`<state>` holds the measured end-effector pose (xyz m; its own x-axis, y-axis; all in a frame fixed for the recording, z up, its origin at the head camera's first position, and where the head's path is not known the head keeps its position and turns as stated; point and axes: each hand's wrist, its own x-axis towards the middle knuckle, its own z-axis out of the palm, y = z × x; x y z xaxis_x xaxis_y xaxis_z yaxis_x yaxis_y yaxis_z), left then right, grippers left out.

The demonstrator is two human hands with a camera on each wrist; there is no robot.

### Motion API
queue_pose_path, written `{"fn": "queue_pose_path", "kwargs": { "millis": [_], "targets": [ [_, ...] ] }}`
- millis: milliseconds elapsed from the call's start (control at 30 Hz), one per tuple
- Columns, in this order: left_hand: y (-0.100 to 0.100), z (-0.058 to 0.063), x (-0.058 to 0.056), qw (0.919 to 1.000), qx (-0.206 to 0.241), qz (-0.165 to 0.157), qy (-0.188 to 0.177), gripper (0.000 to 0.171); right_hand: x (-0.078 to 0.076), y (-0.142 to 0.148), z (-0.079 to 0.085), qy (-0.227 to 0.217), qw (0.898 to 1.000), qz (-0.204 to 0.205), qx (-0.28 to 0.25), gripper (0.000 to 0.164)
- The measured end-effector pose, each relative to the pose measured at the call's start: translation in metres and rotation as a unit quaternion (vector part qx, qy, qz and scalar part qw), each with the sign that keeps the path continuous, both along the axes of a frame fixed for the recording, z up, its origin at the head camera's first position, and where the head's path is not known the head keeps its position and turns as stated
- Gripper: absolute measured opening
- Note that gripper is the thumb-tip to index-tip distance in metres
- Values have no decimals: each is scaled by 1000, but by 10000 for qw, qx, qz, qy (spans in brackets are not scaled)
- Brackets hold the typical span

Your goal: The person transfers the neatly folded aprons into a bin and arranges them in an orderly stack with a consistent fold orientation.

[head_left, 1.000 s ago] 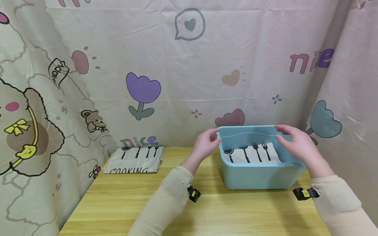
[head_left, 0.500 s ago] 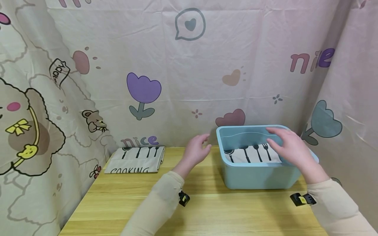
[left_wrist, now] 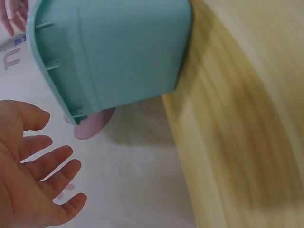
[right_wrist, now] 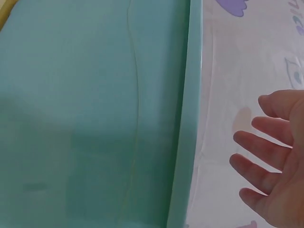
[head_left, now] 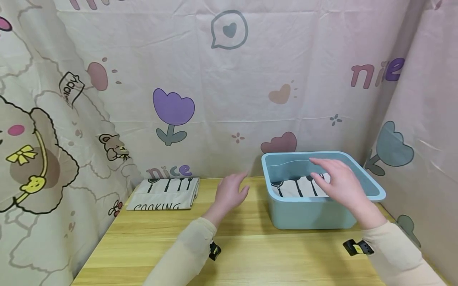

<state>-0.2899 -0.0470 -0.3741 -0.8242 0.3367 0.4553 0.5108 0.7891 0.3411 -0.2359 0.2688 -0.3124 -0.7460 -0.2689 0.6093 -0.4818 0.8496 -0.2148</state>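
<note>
The left hand [head_left: 229, 193] and right hand [head_left: 340, 184] have loose fingers, spread wide. A smooth, round-cornered blue box [head_left: 311, 214] holding a white cloth [head_left: 295, 188] sits below the right hand; a flat, folded cloth [head_left: 164, 194] lies left of the left hand.

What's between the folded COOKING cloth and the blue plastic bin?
In the head view, the left hand shows between the folded cloth and the blue plastic bin, above otherwise bare wooden tabletop.

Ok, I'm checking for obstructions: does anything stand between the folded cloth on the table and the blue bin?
Yes: the left hand is above the table between the folded cloth and the blue bin. No other object shows in that gap.
</note>
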Motion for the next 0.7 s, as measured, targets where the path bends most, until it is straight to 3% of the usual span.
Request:
{"fn": "queue_pose_path", "kwargs": {
  "millis": [367,700],
  "targets": [
    [-28,-35,-6,9988,-246,422,68,44,1,-23,-15,557,9972,387,-302,44],
    [-69,-55,-10,9963,-256,809,131,43,0,-44,-23,768,9937,661,-473,43]
  ]
}}
